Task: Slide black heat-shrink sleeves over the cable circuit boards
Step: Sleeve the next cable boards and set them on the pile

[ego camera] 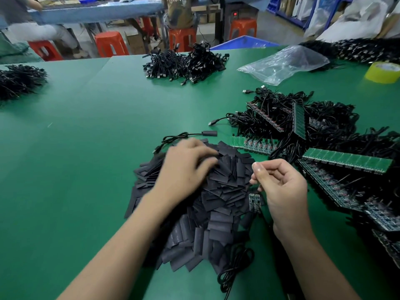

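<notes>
Left hand [186, 167] rested blurred on sleeve pile [216, 213], grip unclear. Right hand [283, 187], fingertips pinched, held circuit board [254, 202] dangling just below.

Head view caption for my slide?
Left hand on pile of flat black heat-shrink sleeves; right hand holds small dark circuit board.

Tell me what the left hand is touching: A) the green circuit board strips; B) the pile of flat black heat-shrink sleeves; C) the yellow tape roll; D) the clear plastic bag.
B: the left hand lies on the pile of flat black heat-shrink sleeves, while the right hand holds a small dark circuit board beside it.
</notes>
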